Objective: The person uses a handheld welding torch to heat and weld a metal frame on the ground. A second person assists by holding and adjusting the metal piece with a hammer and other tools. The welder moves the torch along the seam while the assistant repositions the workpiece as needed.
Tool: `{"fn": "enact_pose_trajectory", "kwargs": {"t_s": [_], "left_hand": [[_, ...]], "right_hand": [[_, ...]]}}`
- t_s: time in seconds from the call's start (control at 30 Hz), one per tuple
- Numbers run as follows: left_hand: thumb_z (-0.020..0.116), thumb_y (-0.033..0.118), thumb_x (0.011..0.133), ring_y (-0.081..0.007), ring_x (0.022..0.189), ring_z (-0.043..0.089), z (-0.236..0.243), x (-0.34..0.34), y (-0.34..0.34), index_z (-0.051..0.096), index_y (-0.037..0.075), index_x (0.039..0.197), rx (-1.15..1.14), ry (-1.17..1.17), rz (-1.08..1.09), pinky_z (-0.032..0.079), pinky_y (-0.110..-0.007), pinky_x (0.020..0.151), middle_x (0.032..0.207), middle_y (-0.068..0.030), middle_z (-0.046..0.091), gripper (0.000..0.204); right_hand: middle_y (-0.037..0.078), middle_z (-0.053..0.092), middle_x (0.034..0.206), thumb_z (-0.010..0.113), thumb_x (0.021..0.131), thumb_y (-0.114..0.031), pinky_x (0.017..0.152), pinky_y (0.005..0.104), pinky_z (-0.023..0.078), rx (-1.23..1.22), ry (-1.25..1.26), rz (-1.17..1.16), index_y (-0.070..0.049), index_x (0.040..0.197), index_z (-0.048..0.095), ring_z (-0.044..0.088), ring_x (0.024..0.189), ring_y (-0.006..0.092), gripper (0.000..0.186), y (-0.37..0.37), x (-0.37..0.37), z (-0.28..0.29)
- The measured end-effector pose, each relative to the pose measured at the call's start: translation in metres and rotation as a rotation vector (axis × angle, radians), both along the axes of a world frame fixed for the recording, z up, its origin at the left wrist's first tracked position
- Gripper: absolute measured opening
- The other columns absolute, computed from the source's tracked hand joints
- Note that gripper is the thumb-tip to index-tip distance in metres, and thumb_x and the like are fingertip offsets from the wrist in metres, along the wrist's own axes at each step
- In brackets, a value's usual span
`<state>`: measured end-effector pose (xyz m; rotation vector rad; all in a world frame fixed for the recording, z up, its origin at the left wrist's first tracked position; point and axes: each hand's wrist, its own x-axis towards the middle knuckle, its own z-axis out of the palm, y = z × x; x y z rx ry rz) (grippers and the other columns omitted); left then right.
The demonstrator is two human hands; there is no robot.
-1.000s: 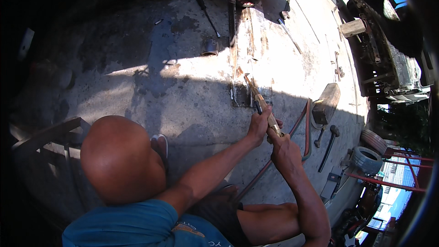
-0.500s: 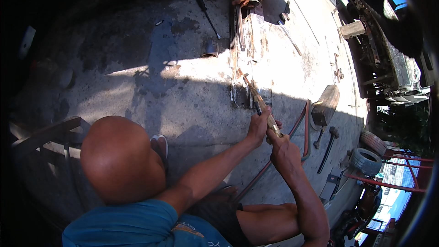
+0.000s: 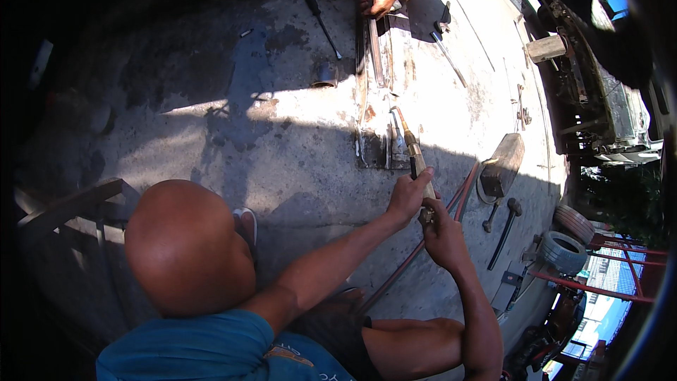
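Note:
My left hand [image 3: 409,199] is wrapped round the body of a brass gas torch [image 3: 416,157]. Just behind it, my right hand [image 3: 443,231] grips the torch's rear end by the valves. The torch points away from me, its narrow tip over a flat, rusty metal panel [image 3: 384,158] on the ground. No flame can be made out in the bright sunlight. Beyond the tip, a co-worker's hand [image 3: 381,0] holds a long metal bar [image 3: 375,49] whose near end comes down on the panel.
Red and green hoses [image 3: 405,262] run along the ground beside my right hand. A wooden block [image 3: 503,162] and a hammer [image 3: 505,233] lie to the right, with tires [image 3: 564,250] beyond. A screwdriver [image 3: 323,26] and a short pipe piece [image 3: 325,75] lie far left of the panel.
My hands and the torch have shifted slightly right and toward me, and the torch tip has swung right. The co-worker's bar has moved a little right and nearer.

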<state>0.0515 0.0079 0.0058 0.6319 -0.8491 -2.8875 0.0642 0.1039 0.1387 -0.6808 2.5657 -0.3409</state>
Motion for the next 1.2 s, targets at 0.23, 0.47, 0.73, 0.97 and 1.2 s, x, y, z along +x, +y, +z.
{"fn": "enact_pose_trajectory", "kwargs": {"t_s": [0.23, 0.47, 0.73, 0.97, 1.2], "left_hand": [[0.061, 0.046, 0.104, -0.02, 0.071, 0.074, -0.024, -0.011, 0.007, 0.068, -0.003, 0.087, -0.157, -0.021, -0.074, 0.059, -0.033, 0.065, 0.08, -0.0164, 0.073, 0.053], [0.058, 0.042, 0.106, -0.0187, 0.071, 0.074, -0.029, -0.013, 0.009, 0.068, -0.002, 0.087, -0.154, -0.023, -0.099, 0.06, -0.032, 0.065, 0.08, -0.0141, 0.073, 0.049], [0.057, 0.043, 0.107, -0.0177, 0.071, 0.073, -0.026, -0.012, 0.004, 0.067, -0.001, 0.087, -0.145, -0.021, -0.117, 0.06, -0.031, 0.062, 0.08, -0.0132, 0.072, 0.049], [0.056, 0.043, 0.108, -0.0173, 0.07, 0.073, -0.033, -0.019, 0.007, 0.067, -0.001, 0.085, -0.166, -0.043, -0.136, 0.06, -0.031, 0.062, 0.081, -0.0129, 0.071, 0.051], [0.06, 0.053, 0.102, -0.0159, 0.058, 0.059, -0.031, -0.021, 0.012, 0.063, 0.002, 0.063, -0.195, -0.096, -0.066, 0.045, -0.04, 0.054, 0.061, -0.0083, 0.062, 0.064]], "right_hand": [[0.022, 0.073, 0.107, 0.055, 0.095, -0.001, 0.082, 0.0436, 0.057, -0.019, -0.194, -0.223, -0.015, 0.137, 0.054, 0.075, 0.089, 0.0345, 0.044, -0.005, -0.003, 0.005], [0.012, 0.069, 0.101, 0.051, 0.098, -0.004, 0.061, 0.0364, 0.051, -0.075, -0.231, -0.209, -0.013, 0.139, 0.051, 0.064, 0.069, 0.019, 0.042, 0.0, -0.004, -0.001], [0.017, 0.072, 0.103, 0.054, 0.099, -0.002, 0.074, 0.0403, 0.056, -0.044, -0.264, -0.284, -0.014, 0.136, 0.053, 0.072, 0.08, 0.0242, 0.039, -0.008, -0.004, 0.004], [0.015, 0.071, 0.099, 0.053, 0.099, -0.003, 0.069, 0.039, 0.055, -0.068, -0.267, -0.286, -0.014, 0.136, 0.053, 0.069, 0.076, 0.0211, 0.039, -0.006, -0.006, 0.002], [0.009, 0.067, 0.091, 0.051, 0.099, -0.001, 0.058, 0.0346, 0.051, -0.109, -0.316, -0.323, -0.015, 0.136, 0.054, 0.062, 0.067, 0.0151, 0.04, -0.004, -0.008, 0.001]]}}
